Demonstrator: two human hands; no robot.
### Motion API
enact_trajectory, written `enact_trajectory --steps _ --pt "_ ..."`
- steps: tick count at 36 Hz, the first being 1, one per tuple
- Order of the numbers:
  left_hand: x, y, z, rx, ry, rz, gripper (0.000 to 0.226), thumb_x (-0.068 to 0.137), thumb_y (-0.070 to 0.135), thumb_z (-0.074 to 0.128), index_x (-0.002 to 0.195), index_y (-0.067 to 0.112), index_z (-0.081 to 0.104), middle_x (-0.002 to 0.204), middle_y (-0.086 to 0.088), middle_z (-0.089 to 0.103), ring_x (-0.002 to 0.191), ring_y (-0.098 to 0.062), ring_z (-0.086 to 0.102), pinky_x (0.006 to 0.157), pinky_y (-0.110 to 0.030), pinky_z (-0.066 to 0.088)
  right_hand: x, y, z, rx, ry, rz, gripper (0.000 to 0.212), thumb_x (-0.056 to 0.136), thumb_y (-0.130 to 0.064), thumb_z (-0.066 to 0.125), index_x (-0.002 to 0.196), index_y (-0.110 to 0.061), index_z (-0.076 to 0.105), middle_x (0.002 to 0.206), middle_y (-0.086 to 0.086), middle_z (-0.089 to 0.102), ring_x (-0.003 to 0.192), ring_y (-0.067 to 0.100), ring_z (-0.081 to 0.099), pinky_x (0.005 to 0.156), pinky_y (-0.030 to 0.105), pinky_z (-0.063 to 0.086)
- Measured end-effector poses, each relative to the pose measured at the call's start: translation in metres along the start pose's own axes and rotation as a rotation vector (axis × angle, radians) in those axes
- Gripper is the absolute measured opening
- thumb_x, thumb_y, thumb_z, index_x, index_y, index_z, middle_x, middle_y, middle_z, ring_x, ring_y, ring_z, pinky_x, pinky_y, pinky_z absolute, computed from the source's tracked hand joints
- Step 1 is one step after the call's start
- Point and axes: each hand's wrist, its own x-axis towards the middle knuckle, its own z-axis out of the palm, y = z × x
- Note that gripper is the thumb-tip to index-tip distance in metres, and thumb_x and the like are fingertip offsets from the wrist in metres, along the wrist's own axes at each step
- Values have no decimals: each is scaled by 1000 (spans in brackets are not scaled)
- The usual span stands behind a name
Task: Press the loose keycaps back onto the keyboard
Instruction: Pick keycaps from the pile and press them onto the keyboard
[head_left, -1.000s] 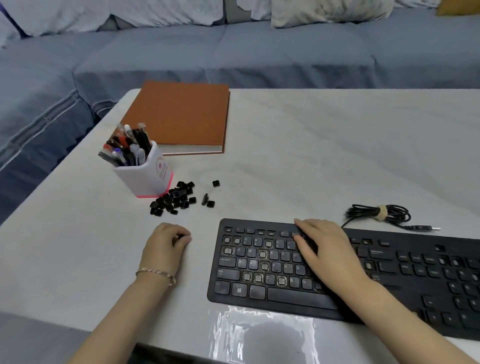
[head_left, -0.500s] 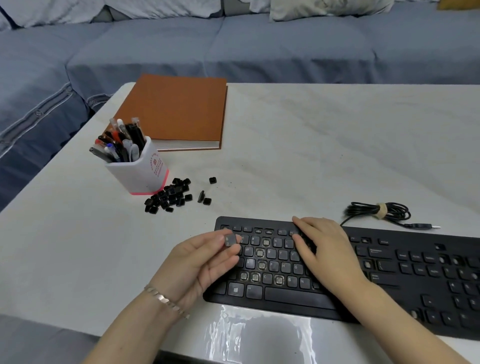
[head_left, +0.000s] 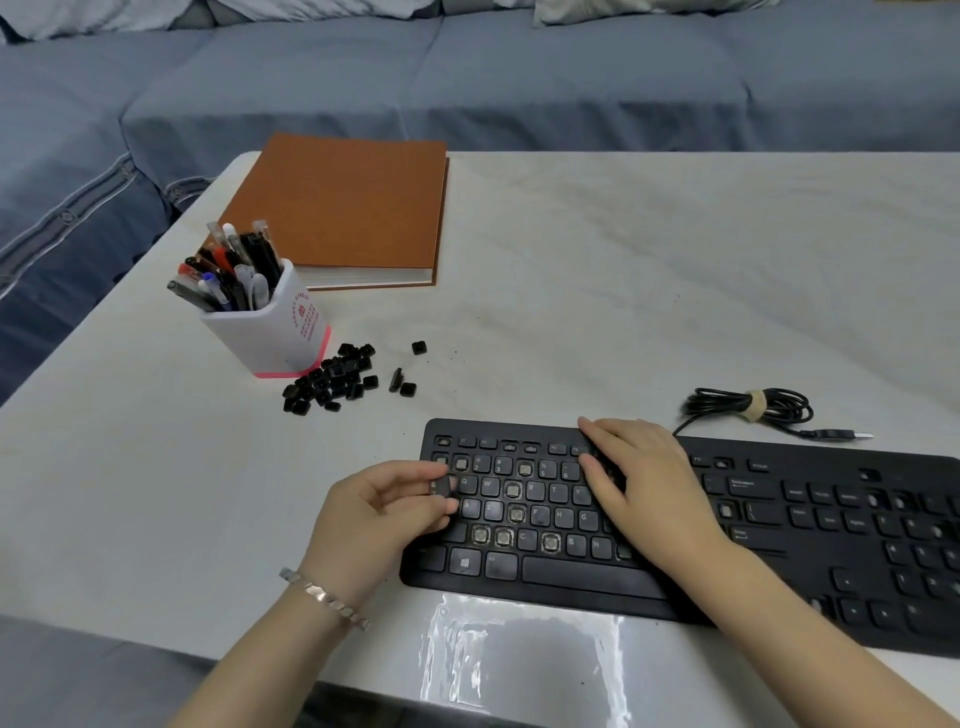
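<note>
Keyboard (head_left: 779, 525) matt black plastic; surface (head_left: 623, 291) smooth pale marble-look, glossy at near edge; book (head_left: 343, 208) matt brown cover; sofa (head_left: 467, 78) blue cloth; bracelet (head_left: 324, 597) shiny metal.

Left hand (head_left: 379, 512): shown bare.
Left wrist: circled by a bracelet (head_left: 324, 597).
Bracelet make: a single row of small, flat, oblong links is seen, joined end to end.
Bracelet finish: a pale, silvery metal is shown, with light caught on several links.
Left forearm (head_left: 270, 665): uncovered along all that is seen.
Right hand (head_left: 644, 483): shown bare.
Right forearm (head_left: 789, 623): uncovered likewise.
</note>
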Motion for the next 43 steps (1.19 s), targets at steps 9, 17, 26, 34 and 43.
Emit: enact_trajectory --steps 9,17,26,34,43 --pt "3 -11 1 277 32 137 24 71 -6 72 78 17 69 63 -7 70 76 -24 70 82 -34 51 1 9 -15 2 -153 -62 37 91 -22 54 126 -13 54 126 0 57 117 21 49 103 28 26" --pt "6 -15 21 403 -28 220 29 66 -2 78 70 23 65 47 9 56 53 5 55 61 -1 41 -11 36 -34 -16 -83 21 28 88 -11 56 115 -7 62 113 7 64 108 27 56 99 37 36" --pt "17 -12 64 468 -120 394 28 69 7 78 71 30 63 65 7 59 56 -3 52 60 -8 45 -16 37 -31 -50 -46 -4 30 85 -11 61 115 -6 62 113 9 64 108 28 57 96 32 31" --pt "24 -18 93 508 -149 491 36 70 3 75 73 35 59 72 6 57 63 0 53 60 -10 44 -17 40 -29 -41 -30 -13 30 87 -16 57 116 -8 61 114 7 63 107 26 56 97 31 30" --pt "35 -19 102 762 -211 632 17 71 8 76 85 15 69 73 17 52 73 -2 52 72 -4 35 -18 39 -28 -44 -5 -2 31 87 -19 53 115 -9 62 112 4 64 105 23 57 97 32 33"
